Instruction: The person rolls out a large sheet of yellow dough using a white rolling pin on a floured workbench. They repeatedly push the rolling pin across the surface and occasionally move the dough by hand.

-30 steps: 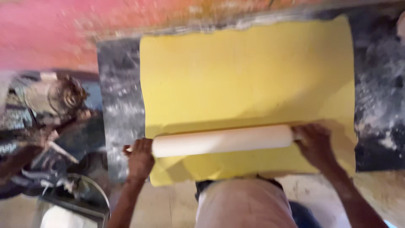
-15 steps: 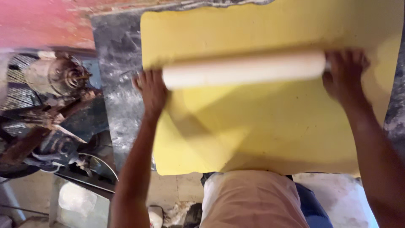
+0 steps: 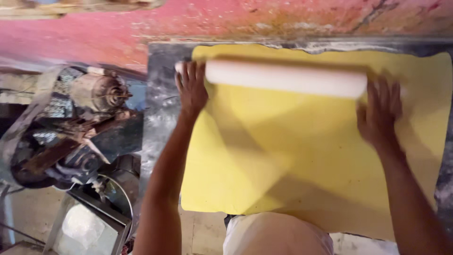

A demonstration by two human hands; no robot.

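- At far left, off the counter, stands an old motor (image 3: 101, 92) with a belt and rusty metal parts, above a pale floor.
- The left hand (image 3: 191, 89) lies flat, fingers spread, its grip loose on the near end of the white rolling pin (image 3: 285, 78).
- The pin lies across the far edge of the yellow dough sheet (image 3: 302, 160), which covers most of the dark, floured counter (image 3: 160, 132).
- The right hand (image 3: 380, 113) is blurred; palm flat, fingers spread beside the pin's other end.
- Rolling well likely means even pressure from both palms, pin kept square to the sheet.
- A worn pink wall (image 3: 94, 33) backs the counter.
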